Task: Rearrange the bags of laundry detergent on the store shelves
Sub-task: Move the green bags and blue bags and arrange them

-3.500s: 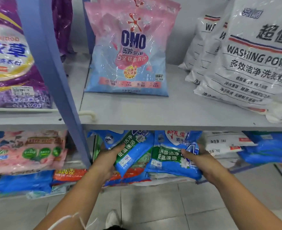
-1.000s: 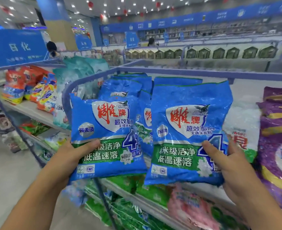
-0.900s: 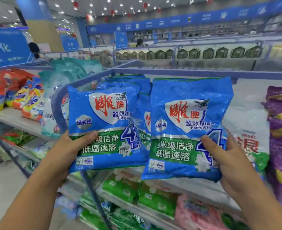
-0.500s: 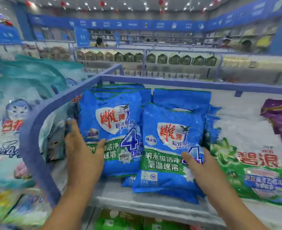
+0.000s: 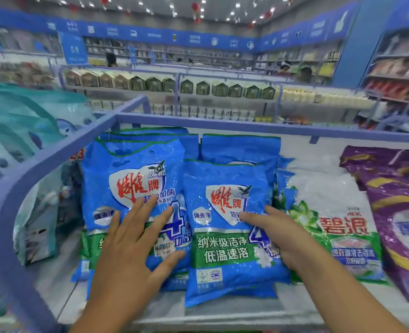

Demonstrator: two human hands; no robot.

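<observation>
Blue shelf rail [image 5: 54,162]: curving round the top shelf's left end, serving as landmark.
Left blue plastic detergent bag [image 5: 131,188]: lying just right of the rail, topping a stack of like bags.
Left hand [image 5: 129,246]: pressing flat on that bag, fingers spreading wide and straight.
Right blue plastic detergent bag [image 5: 225,236]: lying farther right of the rail, touching the left bag.
Right hand [image 5: 278,236]: holding this bag's right edge, thumb on its face, other fingers hidden.
White-and-green detergent bag [image 5: 331,224]: lying beyond, farther from the rail.
Purple detergent bag [image 5: 395,212]: lying farthest from the rail.
</observation>
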